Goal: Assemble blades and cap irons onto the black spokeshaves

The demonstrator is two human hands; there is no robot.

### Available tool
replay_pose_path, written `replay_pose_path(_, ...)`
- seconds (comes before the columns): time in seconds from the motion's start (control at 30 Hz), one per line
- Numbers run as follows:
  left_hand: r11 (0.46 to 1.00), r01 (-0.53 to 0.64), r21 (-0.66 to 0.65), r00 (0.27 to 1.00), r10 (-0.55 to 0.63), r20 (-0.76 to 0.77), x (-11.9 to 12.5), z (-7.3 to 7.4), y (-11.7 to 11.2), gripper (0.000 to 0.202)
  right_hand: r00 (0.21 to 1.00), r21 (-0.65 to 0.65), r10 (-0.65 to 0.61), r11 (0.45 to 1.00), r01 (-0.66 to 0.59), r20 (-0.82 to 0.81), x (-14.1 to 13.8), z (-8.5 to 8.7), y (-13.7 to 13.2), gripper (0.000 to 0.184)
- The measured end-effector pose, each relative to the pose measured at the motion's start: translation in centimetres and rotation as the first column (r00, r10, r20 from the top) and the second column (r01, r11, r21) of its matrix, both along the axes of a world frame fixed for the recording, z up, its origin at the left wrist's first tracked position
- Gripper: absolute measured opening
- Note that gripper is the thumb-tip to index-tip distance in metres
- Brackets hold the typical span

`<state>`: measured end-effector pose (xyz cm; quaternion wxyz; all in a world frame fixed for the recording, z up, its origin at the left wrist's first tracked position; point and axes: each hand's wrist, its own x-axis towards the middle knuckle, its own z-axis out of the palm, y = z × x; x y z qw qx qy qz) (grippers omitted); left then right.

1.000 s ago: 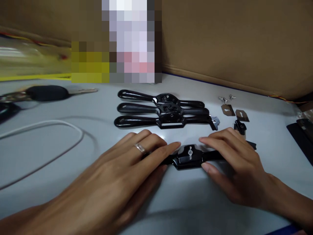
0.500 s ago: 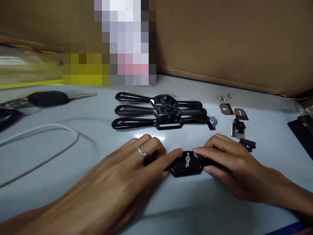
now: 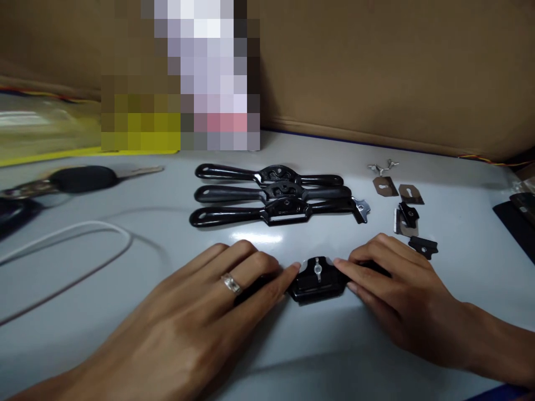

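Note:
Between my hands is a black spokeshave [image 3: 320, 278], its wing screw [image 3: 318, 269] at the middle of the black cap and silvery blade corners showing either side. My left hand [image 3: 238, 289], with a ring on one finger, wraps the left handle, index fingertip at the blade's left corner. On the other side my right hand [image 3: 388, 284] grips the right handle between thumb and fingers, index fingertip near the right blade corner. Most of both handles is hidden by my fingers. Beyond lie three black spokeshave bodies [image 3: 288, 209] side by side, a silver cap piece [image 3: 361, 209] against the nearest one's right end.
At the right lie wing screws [image 3: 383, 167], loose blades [image 3: 385, 186] and black caps [image 3: 423, 247]. Farther right is a dark flat object [image 3: 516, 228]. A car key [image 3: 83, 179] and a white cable [image 3: 125, 234] lie at the left. Cardboard [image 3: 397, 72] stands behind.
My left index finger has drawn back slightly left from the cap, uncovering more of the blade corner. The spokeshave has tilted a little, and both hands still grip it. The view has shifted slightly.

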<state>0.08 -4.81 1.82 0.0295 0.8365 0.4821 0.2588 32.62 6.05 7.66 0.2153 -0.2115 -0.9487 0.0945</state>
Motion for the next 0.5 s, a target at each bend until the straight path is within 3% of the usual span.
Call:
replay_pose_path(0.2,0.998,0.049,0.050,0.998,-0.051,0.032,0.24,0.67,0.30,0.055,0.999,-0.046,0.020,0.999,-0.021,-0.029,0.45,-0.16,0.00,0.042)
replay_pose_path(0.33,1.000,0.010,0.008,1.000,-0.010,0.003,0.27,0.71,0.24,0.058,1.000,-0.042,0.022,0.999,-0.023,-0.019,0.38,-0.06,-0.03,0.041)
replay_pose_path(0.5,0.999,0.048,0.023,0.999,-0.049,0.007,0.19,1.14,0.32,0.057,1.000,-0.028,0.015,1.000,-0.015,-0.006,0.39,-0.07,-0.15,0.041)
